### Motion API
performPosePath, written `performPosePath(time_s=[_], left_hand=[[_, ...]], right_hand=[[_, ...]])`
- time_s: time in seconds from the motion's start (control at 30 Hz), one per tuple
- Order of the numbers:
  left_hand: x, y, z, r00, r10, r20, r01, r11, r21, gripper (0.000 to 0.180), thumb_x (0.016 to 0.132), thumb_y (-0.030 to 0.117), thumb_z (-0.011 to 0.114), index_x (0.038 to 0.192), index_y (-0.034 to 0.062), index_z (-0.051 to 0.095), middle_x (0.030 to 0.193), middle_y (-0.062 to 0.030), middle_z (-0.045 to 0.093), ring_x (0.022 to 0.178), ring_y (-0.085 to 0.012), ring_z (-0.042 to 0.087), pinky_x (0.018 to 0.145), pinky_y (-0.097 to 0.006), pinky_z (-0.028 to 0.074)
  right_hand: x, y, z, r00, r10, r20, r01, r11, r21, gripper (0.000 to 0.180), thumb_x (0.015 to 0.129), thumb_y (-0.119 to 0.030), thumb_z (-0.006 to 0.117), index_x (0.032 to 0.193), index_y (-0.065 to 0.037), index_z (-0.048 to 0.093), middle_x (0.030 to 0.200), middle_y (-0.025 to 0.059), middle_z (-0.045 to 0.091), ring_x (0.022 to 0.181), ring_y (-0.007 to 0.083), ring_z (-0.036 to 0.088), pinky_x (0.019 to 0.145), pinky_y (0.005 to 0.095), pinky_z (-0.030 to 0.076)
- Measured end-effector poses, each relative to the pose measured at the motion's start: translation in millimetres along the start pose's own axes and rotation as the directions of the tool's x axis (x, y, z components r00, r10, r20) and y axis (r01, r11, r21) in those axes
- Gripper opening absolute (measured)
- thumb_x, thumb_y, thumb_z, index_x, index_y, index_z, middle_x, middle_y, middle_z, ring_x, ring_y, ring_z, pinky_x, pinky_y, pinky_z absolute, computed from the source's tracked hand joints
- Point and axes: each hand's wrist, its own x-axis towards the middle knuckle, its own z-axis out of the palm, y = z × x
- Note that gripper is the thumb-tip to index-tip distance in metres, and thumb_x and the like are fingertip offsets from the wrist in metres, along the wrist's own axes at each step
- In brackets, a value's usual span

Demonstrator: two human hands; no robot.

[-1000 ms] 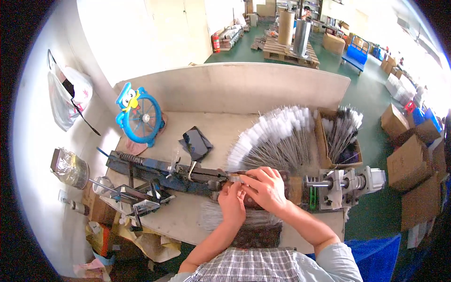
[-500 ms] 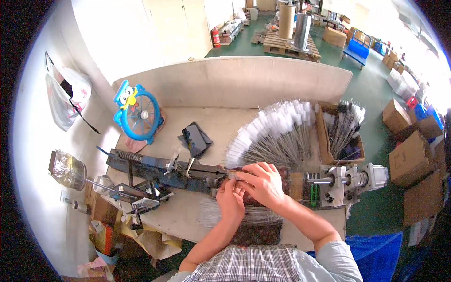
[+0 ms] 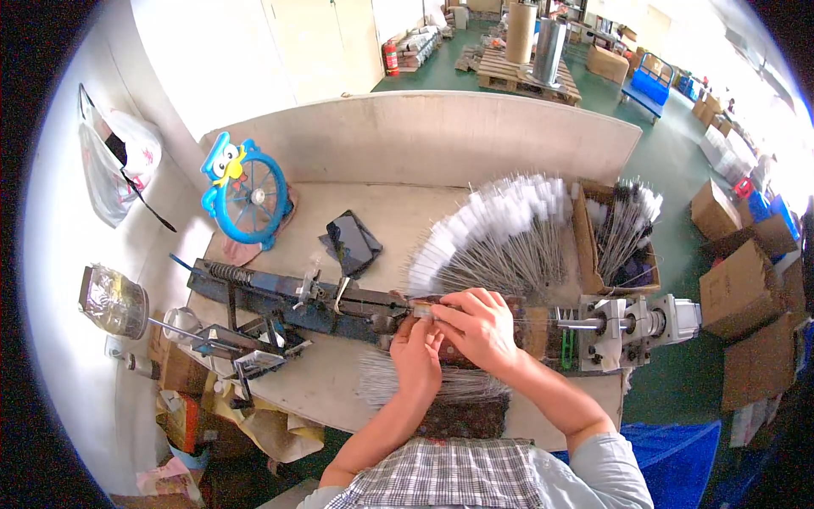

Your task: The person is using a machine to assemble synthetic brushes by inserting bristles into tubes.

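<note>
My left hand (image 3: 415, 356) and my right hand (image 3: 481, 332) meet at the middle of a long bench machine (image 3: 356, 318). Both have their fingers closed in a pinch around something small and pale, mostly hidden by the fingertips. Thin wires run from beneath my right hand toward the metal spindle (image 3: 583, 324) at the machine's right end. Behind the hands lies a fan of white-bristled wire brushes (image 3: 500, 229), tips pointing away from me. A bundle of thin wires (image 3: 386, 382) rests on the near side, partly behind my left forearm.
A cardboard box (image 3: 592, 254) of dark and white brushes stands right of the fan. Dark phone-like slabs (image 3: 352, 242) and a blue duck-shaped fan (image 3: 257, 199) occupy the table's left. A low board (image 3: 424, 140) edges the back. Cartons (image 3: 742, 284) stack on the right.
The view has shifted slightly. Both hands stay together at the same spot on the machine, with only small finger movement; a bit more of the pale thing shows between them.
</note>
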Motion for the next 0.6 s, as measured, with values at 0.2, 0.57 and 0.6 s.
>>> performPosePath(time_s=[0.2,0.57,0.6], left_hand=[[3,-2,-3,1.000,-0.017,-0.021,0.017,1.000,0.013,0.011,0.083,0.006,0.057,0.094,0.0032,0.054,0.096,-0.0059,0.060,0.086,-0.0142,0.058,0.078,-0.027,0.047],[-5,12,-3,0.997,-0.070,0.012,0.070,0.997,-0.026,0.053,0.092,0.052,0.034,0.106,0.0038,0.052,0.104,-0.0102,0.057,0.095,-0.0233,0.055,0.088,-0.037,0.042],[-5,12,-2,0.997,-0.073,0.019,0.073,0.997,-0.018,0.053,0.092,0.052,0.034,0.106,0.0038,0.052,0.104,-0.0102,0.057,0.095,-0.0233,0.055,0.088,-0.037,0.042]], right_hand=[[1,2,-2,1.000,-0.013,0.007,0.013,1.000,-0.009,0.024,0.064,-0.018,0.072,0.087,-0.012,0.070,0.091,0.0002,0.063,0.084,0.0182,0.058,0.072,0.0328,0.043],[-13,5,-17,0.981,0.054,0.187,-0.022,0.985,-0.169,0.016,0.069,-0.018,0.066,0.082,-0.010,0.065,0.081,0.0005,0.061,0.086,0.0200,0.054,0.076,0.0346,0.042],[-14,6,-15,0.973,0.045,0.226,-0.005,0.985,-0.172,0.018,0.069,-0.017,0.068,0.085,-0.009,0.067,0.079,0.0005,0.060,0.084,0.0199,0.055,0.075,0.0348,0.042]])
